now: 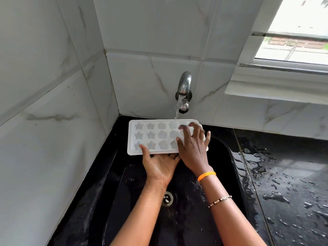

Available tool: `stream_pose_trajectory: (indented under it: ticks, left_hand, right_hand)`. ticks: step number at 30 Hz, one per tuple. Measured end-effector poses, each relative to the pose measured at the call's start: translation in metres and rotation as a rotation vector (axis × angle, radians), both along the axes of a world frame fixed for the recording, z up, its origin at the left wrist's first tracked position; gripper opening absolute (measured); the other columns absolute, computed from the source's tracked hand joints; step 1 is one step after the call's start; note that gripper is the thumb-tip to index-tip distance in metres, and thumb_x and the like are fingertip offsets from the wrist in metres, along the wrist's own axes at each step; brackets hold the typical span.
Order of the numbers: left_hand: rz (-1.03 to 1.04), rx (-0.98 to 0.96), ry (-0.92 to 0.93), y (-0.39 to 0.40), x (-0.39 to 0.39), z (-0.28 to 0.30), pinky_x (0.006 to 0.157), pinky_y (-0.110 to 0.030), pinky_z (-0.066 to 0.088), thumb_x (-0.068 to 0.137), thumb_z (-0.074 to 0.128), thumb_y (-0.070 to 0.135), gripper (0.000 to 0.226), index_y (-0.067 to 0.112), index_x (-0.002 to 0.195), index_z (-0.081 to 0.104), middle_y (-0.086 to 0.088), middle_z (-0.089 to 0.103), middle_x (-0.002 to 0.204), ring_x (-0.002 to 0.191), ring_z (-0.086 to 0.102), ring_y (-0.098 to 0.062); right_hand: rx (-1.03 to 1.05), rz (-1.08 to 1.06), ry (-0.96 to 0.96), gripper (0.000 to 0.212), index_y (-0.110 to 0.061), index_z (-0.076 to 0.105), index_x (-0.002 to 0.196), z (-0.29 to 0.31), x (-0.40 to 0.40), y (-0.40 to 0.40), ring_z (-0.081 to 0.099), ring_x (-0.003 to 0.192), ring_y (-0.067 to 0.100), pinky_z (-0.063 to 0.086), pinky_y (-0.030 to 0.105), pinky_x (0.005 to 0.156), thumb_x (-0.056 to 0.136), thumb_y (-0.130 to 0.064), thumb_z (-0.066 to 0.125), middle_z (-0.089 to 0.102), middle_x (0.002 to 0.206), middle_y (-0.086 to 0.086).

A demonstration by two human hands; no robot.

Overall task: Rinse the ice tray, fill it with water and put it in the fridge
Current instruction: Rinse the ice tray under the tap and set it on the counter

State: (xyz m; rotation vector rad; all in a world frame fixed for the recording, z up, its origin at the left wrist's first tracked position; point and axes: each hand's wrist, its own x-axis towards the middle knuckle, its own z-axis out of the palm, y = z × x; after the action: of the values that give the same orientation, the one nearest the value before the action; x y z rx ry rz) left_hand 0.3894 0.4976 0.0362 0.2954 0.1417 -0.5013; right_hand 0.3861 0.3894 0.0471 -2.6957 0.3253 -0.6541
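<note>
A white ice tray (154, 137) with star and flower shaped cells is held level above the black sink (229, 174), under the wall tap (184, 89). Water runs from the tap onto the tray's far edge. My left hand (159, 166) grips the tray's near edge, thumb on top and fingers underneath. My right hand (193, 148) lies on the tray's right part with fingers spread over the cells, hiding several of them.
The sink's drain (167, 198) lies below my forearms. A wet black countertop (287, 183) extends to the right. Marble-patterned tile walls (44, 121) close in at left and behind. A window (298, 32) sits at the upper right.
</note>
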Motion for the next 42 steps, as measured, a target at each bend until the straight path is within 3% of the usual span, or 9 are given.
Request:
stream_pose_trajectory:
  ticks: [3,7,14,17,22,26,31,36,42]
  left_hand:
    - [0.015,0.005,0.012,-0.005,0.003,0.002,0.090,-0.043,0.048,0.084,0.029,0.073,0.077,0.013,0.127,0.054,-0.016,0.063,0.121,0.105,0.060,-0.031]
    - [0.018,-0.029,0.006,-0.013,0.001,0.004,0.093,-0.042,0.047,0.085,0.028,0.072,0.077,0.013,0.126,0.055,-0.015,0.063,0.122,0.104,0.063,-0.030]
    - [-0.008,-0.114,-0.039,-0.012,0.007,0.000,0.096,-0.057,0.039,0.079,0.035,0.074,0.081,0.016,0.134,0.048,-0.019,0.052,0.135,0.125,0.047,-0.038]
    - [0.008,-0.191,-0.004,-0.012,0.006,0.003,0.090,-0.051,0.048,0.077,0.047,0.071,0.079,0.015,0.132,0.050,-0.017,0.058,0.128,0.113,0.059,-0.034]
    - [0.039,-0.192,0.032,-0.013,0.005,0.005,0.092,-0.043,0.051,0.063,0.069,0.063,0.094,0.012,0.138,0.045,-0.016,0.059,0.127,0.107,0.063,-0.030]
    - [0.033,-0.175,0.067,-0.013,0.008,0.005,0.083,-0.041,0.056,0.074,0.050,0.069,0.081,0.011,0.130,0.051,-0.015,0.063,0.119,0.101,0.066,-0.029]
    - [-0.016,-0.194,0.041,-0.009,0.002,0.004,0.095,-0.046,0.048,0.050,0.084,0.056,0.104,0.012,0.137,0.046,-0.015,0.060,0.125,0.110,0.061,-0.032]
    - [-0.058,-0.224,0.086,-0.015,-0.002,0.001,0.077,-0.046,0.056,0.076,0.047,0.070,0.079,0.013,0.130,0.051,-0.015,0.066,0.114,0.099,0.067,-0.032]
    - [-0.128,-0.133,0.025,-0.018,-0.001,-0.006,0.087,-0.049,0.052,0.074,0.041,0.076,0.083,0.017,0.131,0.051,-0.016,0.059,0.126,0.110,0.061,-0.034]
  right_hand:
    - [-0.087,0.059,-0.025,0.027,-0.026,0.054,0.111,-0.001,-0.001,0.002,0.023,0.127,0.022,0.005,0.062,0.110,0.088,-0.033,0.041,0.041,0.129,0.006]
    - [-0.062,0.001,-0.022,0.040,-0.025,0.054,0.110,-0.001,-0.001,-0.001,0.019,0.124,0.023,0.008,0.063,0.109,0.085,-0.042,0.029,0.039,0.131,0.008]
    - [-0.014,0.006,-0.021,0.041,-0.019,0.055,0.110,0.005,0.001,-0.008,0.022,0.123,0.023,0.010,0.056,0.111,0.083,-0.043,0.034,0.039,0.129,0.008]
    - [-0.013,0.085,-0.059,0.026,-0.023,0.055,0.111,0.006,0.005,-0.001,0.021,0.123,0.021,0.010,0.059,0.111,0.086,-0.028,0.052,0.040,0.128,0.006]
    - [-0.098,0.066,-0.037,0.023,-0.025,0.057,0.102,0.000,0.006,0.005,0.023,0.124,0.024,0.009,0.063,0.109,0.085,-0.036,0.046,0.035,0.125,0.001]
    - [-0.046,0.125,0.027,0.028,-0.030,0.055,0.113,0.002,0.004,0.004,0.014,0.128,0.019,0.002,0.058,0.112,0.088,-0.038,0.044,0.033,0.135,0.002]
    - [0.042,0.128,0.050,0.029,-0.029,0.054,0.115,0.003,-0.001,0.003,0.015,0.132,0.021,0.004,0.056,0.112,0.087,-0.029,0.054,0.027,0.140,0.001]
    - [-0.011,0.157,-0.001,0.025,-0.028,0.056,0.111,0.010,0.005,0.010,0.022,0.130,0.024,0.009,0.060,0.111,0.087,-0.029,0.049,0.036,0.135,0.004]
    - [-0.091,0.165,0.009,0.034,-0.029,0.061,0.101,0.007,0.010,0.009,0.019,0.127,0.023,0.014,0.062,0.109,0.087,-0.043,0.033,0.039,0.134,0.005]
